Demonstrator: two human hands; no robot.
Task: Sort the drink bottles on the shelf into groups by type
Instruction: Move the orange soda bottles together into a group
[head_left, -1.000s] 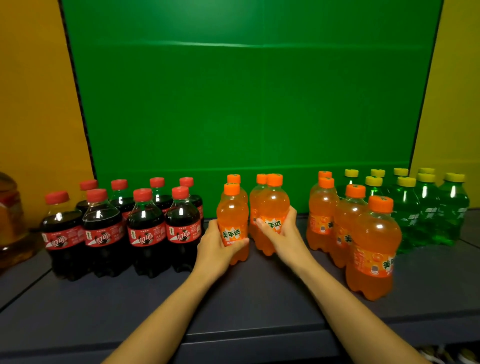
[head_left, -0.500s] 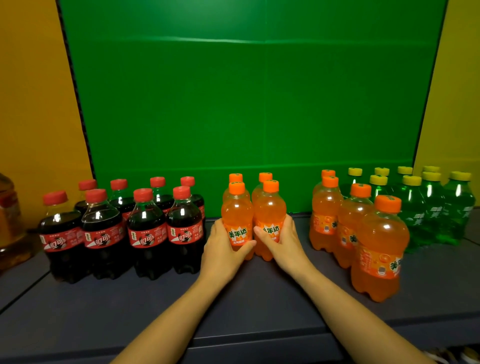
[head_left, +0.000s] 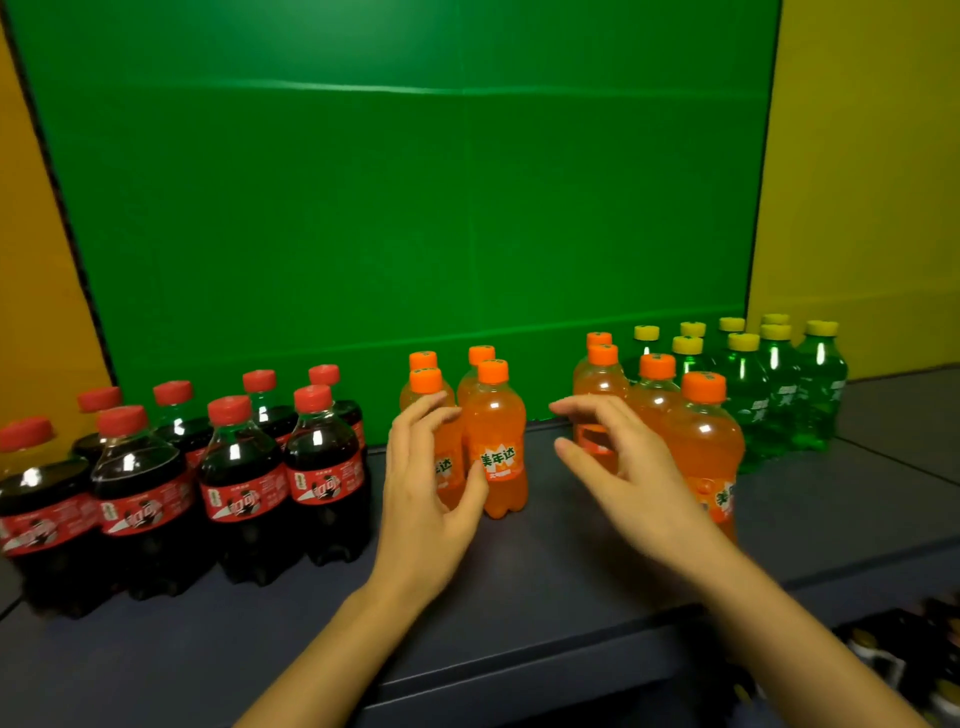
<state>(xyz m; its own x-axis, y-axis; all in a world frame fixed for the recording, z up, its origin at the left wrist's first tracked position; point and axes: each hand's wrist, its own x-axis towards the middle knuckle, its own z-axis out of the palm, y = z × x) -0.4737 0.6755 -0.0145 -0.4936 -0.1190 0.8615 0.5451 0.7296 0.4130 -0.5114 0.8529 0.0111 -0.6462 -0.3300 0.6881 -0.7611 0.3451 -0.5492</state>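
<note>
Mid-shelf (head_left: 545, 597): four orange bottles (head_left: 496, 441), labels read "美年达". Cola bottles (head_left: 239, 483) grouped left, green bottles (head_left: 779, 395) right. Left hand (head_left: 423, 483) and right hand (head_left: 631, 467) seen open, nothing gripped.

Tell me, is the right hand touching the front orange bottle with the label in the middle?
Apart. In the head view the right hand is open, and dark shelf shows between its fingertips and the middle orange bottle.
</note>
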